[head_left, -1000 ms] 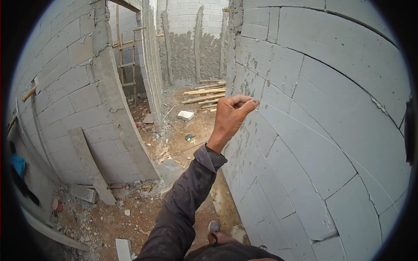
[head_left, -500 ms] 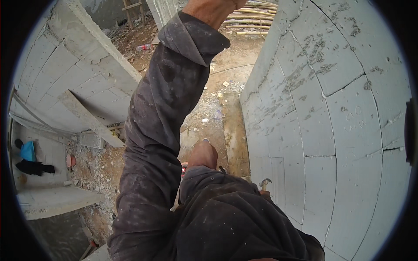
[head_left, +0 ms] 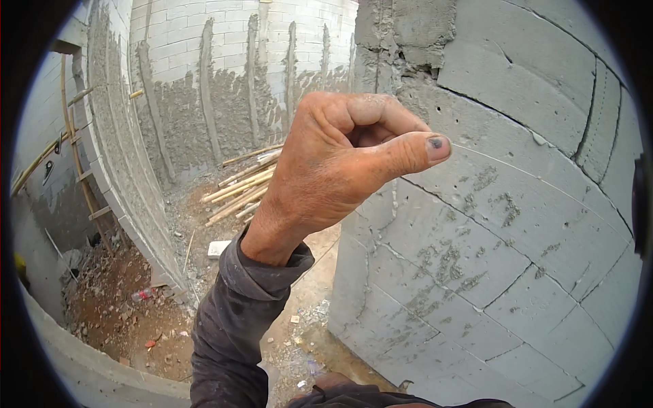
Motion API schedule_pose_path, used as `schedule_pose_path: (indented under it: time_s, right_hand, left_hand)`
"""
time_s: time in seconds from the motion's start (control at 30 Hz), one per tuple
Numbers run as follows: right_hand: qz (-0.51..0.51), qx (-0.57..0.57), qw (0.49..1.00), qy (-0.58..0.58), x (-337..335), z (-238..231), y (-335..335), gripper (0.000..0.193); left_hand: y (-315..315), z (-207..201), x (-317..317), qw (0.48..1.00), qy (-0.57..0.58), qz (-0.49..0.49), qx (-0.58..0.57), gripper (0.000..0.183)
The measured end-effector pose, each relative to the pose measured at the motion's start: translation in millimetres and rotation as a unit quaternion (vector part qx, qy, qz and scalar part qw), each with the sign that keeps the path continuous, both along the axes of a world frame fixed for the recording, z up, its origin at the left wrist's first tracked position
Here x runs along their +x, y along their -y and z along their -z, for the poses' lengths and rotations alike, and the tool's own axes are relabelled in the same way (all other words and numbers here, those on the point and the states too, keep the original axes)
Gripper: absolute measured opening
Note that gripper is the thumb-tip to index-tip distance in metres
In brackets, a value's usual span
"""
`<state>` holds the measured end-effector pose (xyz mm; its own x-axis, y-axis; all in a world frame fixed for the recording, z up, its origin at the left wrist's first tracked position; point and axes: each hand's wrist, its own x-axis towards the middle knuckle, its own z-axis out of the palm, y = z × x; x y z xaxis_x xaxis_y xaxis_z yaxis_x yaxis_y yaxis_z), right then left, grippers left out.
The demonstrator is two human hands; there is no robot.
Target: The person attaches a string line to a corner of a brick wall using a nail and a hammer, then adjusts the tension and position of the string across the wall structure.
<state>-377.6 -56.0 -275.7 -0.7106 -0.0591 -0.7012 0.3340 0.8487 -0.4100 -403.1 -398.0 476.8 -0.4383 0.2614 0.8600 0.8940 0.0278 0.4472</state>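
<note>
- The block wall (head_left: 496, 272) at the right of the frame was of smooth pale-grey rectangular blocks, with thin dark joints; crusty grey smears roughened its middle, and coarse mortar (head_left: 418, 37) with a broken edge covered its upper left part.
- The far wall (head_left: 178, 58), at the upper left and top centre, was of whitish blocks, its lower part coated in lumpy grey render and ribbed with raised upright strips.
- Slim, round tan poles (head_left: 245, 187) lay in a loose pile left of centre; a squarish white block (head_left: 218, 249) sat just below them, on gritty brown ground (head_left: 102, 306) strewn with rubble.
- The left hand (head_left: 347, 163) was at the centre, in a narrow pinch, the thumb pressed to the curled forefinger with a string (head_left: 537, 178) between them; its rolled dark sleeve (head_left: 235, 326) was creased and dusty; the right hand lay outside the frame, its grip impossible to tell.
- The string was pale, hair-thin and almost straight; it ran from the thumb tip down toward the right edge, in front of the block wall.
</note>
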Motion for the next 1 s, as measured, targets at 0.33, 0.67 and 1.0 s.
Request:
schedule_pose_path:
  time_s: [0.33,0.67,1.0]
  right_hand:
    - [0.341,-0.133,0.927,-0.078,-131,-58,150,0.034]
    - [0.621,-0.157,0.760,-0.106,-150,-56,201,0.032]
    - [0.841,-0.140,0.500,-0.152,-89,-35,318,0.030]
  left_hand:
    - [86,-28,-143,0.993,-0.089,0.047,0.058,0.015]
    - [134,-73,-249,0.969,-0.188,0.141,0.077,0.018]
    - [148,-115,-364,0.926,-0.268,0.240,0.115,0.017]
